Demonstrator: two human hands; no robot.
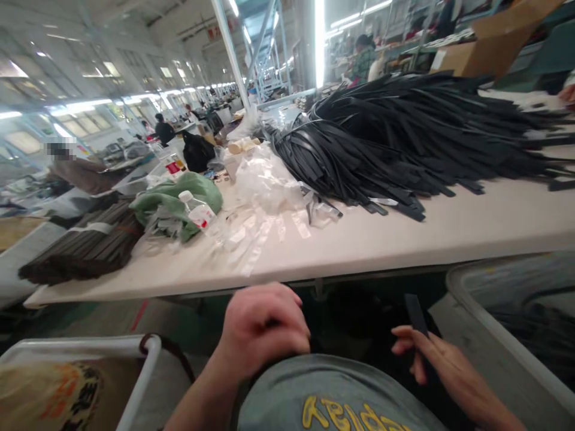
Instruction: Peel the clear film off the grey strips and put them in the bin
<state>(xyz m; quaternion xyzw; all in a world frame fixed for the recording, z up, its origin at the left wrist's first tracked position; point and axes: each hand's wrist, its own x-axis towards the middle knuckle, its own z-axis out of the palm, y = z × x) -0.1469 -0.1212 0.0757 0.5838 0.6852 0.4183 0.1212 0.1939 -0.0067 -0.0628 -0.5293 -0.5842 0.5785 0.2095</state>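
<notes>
Pale worktable (449, 233) crosses a long, strip-lit workshop. Black strip (416, 313) is below its near edge, one end poking above the wearer's right hand (442, 359); that hand grips it between thumb and fingers, some fingers spread. Left hand (265, 326) is curled into a fist just above the printed grey shirt (332, 389); cannot tell whether anything is inside it. Beside the right hand, a large bin (471, 323) with dark material in it. Left of the wearer, a white-rimmed cart (148, 371) carries a brown printed sack (58, 395).

On the tabletop: long black strips (381, 143) heaped to the right, tied near one end; crumpled clear plastic (269, 179) beside them; a clear bottle (197, 211) leaning on green cloth (209, 190); farther left, a banded dark-brown bundle (85, 245). Beyond, an open carton (494, 45) and several people, one in a checked top (365, 63).
</notes>
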